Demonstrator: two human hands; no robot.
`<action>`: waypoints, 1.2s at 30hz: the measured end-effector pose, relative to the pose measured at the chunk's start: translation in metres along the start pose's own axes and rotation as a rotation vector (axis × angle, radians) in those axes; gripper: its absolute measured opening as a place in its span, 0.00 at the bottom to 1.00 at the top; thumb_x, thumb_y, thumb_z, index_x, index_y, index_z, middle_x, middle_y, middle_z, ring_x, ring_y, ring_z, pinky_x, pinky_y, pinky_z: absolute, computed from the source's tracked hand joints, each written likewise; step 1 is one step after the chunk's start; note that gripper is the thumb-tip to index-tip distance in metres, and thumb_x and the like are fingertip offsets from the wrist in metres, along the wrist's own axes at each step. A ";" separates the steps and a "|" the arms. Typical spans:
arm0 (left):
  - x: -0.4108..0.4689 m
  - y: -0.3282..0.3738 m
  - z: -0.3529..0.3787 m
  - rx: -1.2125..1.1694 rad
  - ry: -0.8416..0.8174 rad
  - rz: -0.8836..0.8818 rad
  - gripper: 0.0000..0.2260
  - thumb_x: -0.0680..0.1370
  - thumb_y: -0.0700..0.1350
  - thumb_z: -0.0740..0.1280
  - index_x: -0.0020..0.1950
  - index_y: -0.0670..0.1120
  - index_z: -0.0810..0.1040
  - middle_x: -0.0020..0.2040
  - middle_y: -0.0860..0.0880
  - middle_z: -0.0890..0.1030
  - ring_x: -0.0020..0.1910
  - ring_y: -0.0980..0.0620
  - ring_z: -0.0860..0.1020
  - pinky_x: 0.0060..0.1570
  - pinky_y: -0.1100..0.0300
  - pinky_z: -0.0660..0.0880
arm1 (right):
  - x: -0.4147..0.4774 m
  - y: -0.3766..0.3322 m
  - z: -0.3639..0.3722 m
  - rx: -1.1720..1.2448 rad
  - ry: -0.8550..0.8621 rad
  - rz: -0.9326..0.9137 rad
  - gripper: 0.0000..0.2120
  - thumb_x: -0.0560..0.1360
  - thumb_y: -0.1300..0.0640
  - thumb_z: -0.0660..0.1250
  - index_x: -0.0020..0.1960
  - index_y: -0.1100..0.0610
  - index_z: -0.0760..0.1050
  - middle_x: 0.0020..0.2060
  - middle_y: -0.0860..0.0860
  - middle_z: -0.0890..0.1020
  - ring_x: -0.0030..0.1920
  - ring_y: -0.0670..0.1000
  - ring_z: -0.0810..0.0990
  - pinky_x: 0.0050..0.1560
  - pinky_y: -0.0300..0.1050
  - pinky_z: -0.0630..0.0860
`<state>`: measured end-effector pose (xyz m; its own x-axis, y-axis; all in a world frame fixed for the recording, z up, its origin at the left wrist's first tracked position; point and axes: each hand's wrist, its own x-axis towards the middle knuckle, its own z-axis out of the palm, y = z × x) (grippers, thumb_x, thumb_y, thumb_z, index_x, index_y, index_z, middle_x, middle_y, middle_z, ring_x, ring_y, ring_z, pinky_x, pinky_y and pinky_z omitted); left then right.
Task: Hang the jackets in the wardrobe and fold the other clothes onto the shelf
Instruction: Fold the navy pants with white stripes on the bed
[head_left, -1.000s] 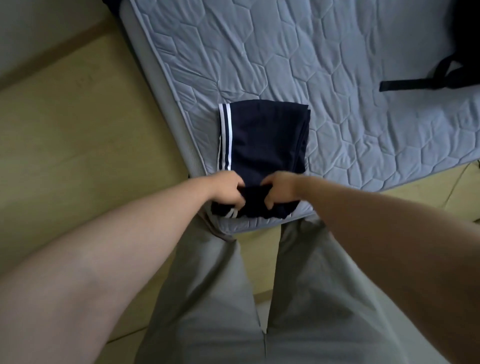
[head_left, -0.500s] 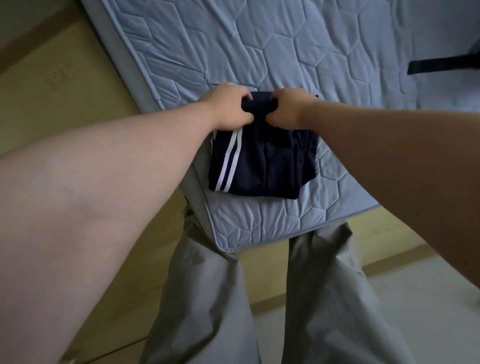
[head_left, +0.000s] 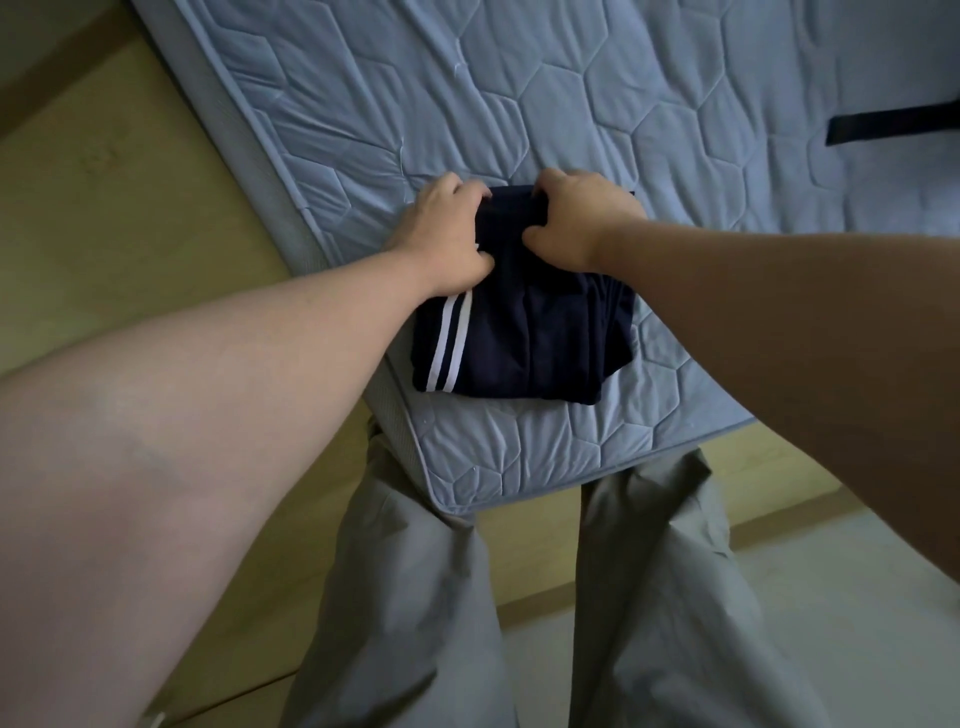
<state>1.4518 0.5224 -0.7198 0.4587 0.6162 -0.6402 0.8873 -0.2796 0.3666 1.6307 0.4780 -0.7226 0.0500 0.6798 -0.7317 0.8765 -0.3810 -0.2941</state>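
Observation:
A folded navy garment (head_left: 524, 348) with two white stripes along its left side lies on the near corner of the blue quilted mattress (head_left: 571, 104). My left hand (head_left: 447, 234) grips the garment's far left edge, fingers curled over the fold. My right hand (head_left: 582, 223) grips the far edge just beside it, thumb under and fingers over the cloth. Both hands cover the far part of the garment.
A black strap (head_left: 888, 127) lies on the mattress at the far right edge of view. A tan wooden bed frame and floor (head_left: 130, 208) run along the left. My legs in grey trousers (head_left: 415, 597) stand against the mattress corner.
One second ago both hands held the garment's near edge; they carried it over to the far edge, halving the garment. Since half a second ago they stay on that far edge.

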 end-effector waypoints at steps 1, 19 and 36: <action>0.004 0.000 -0.004 -0.012 0.023 -0.003 0.29 0.70 0.47 0.72 0.71 0.47 0.72 0.65 0.44 0.72 0.67 0.43 0.71 0.66 0.50 0.71 | 0.001 -0.002 -0.001 -0.009 0.025 -0.010 0.24 0.74 0.45 0.66 0.66 0.54 0.69 0.60 0.56 0.76 0.55 0.60 0.77 0.46 0.50 0.71; 0.060 0.006 -0.041 0.121 -0.447 -0.111 0.31 0.61 0.53 0.77 0.62 0.56 0.73 0.53 0.52 0.77 0.48 0.51 0.78 0.48 0.56 0.75 | 0.036 -0.007 -0.028 -0.198 -0.313 0.048 0.31 0.61 0.47 0.75 0.62 0.55 0.77 0.50 0.55 0.76 0.51 0.59 0.76 0.39 0.46 0.71; -0.156 0.037 -0.147 0.314 -0.222 0.103 0.21 0.66 0.59 0.72 0.54 0.56 0.70 0.53 0.49 0.80 0.56 0.44 0.80 0.43 0.55 0.69 | -0.174 -0.129 -0.126 -0.468 -0.316 -0.062 0.20 0.69 0.45 0.72 0.57 0.53 0.76 0.40 0.50 0.77 0.38 0.51 0.78 0.36 0.46 0.75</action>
<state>1.4060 0.5247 -0.5072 0.5148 0.4087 -0.7536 0.7914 -0.5646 0.2345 1.5690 0.4878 -0.4803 -0.0909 0.4436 -0.8916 0.9956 0.0212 -0.0909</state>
